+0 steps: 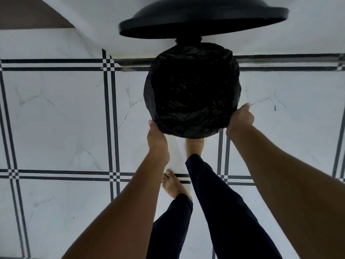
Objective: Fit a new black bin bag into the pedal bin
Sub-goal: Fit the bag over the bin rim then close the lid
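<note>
The pedal bin stands against the wall with its black round lid (203, 17) raised. A black bin bag (192, 90) lines the bin, its edge folded outward over the whole rim, so the bin's body is hidden. My left hand (156, 139) grips the bag's folded edge at the near left of the rim. My right hand (240, 118) holds the folded edge at the near right. My right foot (194, 146) reaches under the bin's front; the pedal itself is hidden.
White marble-look floor tiles (61, 118) with black line borders surround the bin. A white wall (97, 34) rises behind it, with a brown patch at the far left. My left foot (173, 186) stands bare on the floor behind the bin.
</note>
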### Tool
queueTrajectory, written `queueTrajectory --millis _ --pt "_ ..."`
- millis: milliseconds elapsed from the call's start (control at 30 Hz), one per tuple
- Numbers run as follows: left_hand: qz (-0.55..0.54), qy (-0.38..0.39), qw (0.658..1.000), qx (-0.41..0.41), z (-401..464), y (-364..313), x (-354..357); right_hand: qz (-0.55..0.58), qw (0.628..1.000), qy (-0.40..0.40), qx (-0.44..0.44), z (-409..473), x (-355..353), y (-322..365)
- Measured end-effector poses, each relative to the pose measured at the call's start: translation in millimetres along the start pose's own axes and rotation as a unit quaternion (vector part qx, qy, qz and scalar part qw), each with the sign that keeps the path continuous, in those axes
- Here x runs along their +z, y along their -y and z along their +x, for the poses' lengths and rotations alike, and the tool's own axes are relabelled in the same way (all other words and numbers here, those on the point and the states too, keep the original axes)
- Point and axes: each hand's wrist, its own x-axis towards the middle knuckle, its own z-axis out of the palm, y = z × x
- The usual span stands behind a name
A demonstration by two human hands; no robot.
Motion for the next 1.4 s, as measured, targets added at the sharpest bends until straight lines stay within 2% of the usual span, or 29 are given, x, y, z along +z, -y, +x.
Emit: queueTrajectory --millis 67,133,200,267,333,400,433,567,633,700,833,900,967,1033,1133,1267,1367,1400 --pt "-0.024 0.009 1.0 0.007 -15 0 0 0.012 1.0 -0.019 -0.003 -12 2 -4" --pt "-0.066 0.008 0.998 -0.023 -20 -2 3 0.073 0.995 -0.025 0.066 -24 4 -7" --pt "-0.129 0.009 0.991 -0.042 -13 -5 3 0.128 0.986 0.011 0.106 -34 11 -11" --pt "-0.175 0.031 0.982 -0.064 0 -9 3 0.142 0.984 0.042 0.098 -36 19 -14" --pt "-0.213 0.06 0.972 -0.077 15 -17 3 0.115 0.991 0.025 0.06 -27 23 -15" --pt "-0.242 0.082 0.964 -0.068 32 -20 2 0.132 0.984 0.012 0.118 -12 22 -19" --pt "-0.244 0.083 0.964 -0.071 39 -22 1 0.136 0.981 0.005 0.141 -8 20 -19" --pt "-0.217 0.103 0.968 -0.07 52 -16 -6 0.131 0.982 0.013 0.132 -9 15 -22" --pt "-0.205 0.069 0.973 -0.084 49 -13 -8 0.154 0.98 0.014 0.127 -17 11 -21" --pt "-0.146 0.005 0.984 -0.1 41 -8 -9 0.156 0.98 0.022 0.125 -29 8 -20" --pt "-0.088 -0.029 0.989 -0.115 10 -4 -6 0.073 0.99 -0.028 0.113 -62 6 -26" --pt "-0.015 -0.065 0.996 -0.059 -9 -3 -5 -0.012 0.996 -0.072 0.047 -84 3 -27" --pt "0.097 -0.103 0.989 0.039 -29 -3 -8 -0.093 0.986 -0.099 -0.093 -109 -1 -27" --pt "0.151 -0.112 0.973 0.136 -51 -9 -10 -0.164 0.952 -0.086 -0.243 -130 -4 -25" --pt "0.185 -0.068 0.933 0.302 -93 -35 -13 -0.217 0.878 -0.044 -0.424 -165 -9 -9" --pt "0.179 -0.031 0.849 0.497 -151 -89 -13 -0.191 0.746 -0.02 -0.638 -220 -17 41" --pt "0.197 -0.039 0.739 0.643 -178 -129 -6 -0.162 0.671 -0.076 -0.72 -248 -18 81" --pt "0.218 -0.044 0.716 0.662 -183 -142 -2 -0.164 0.653 -0.106 -0.732 -251 -15 93"
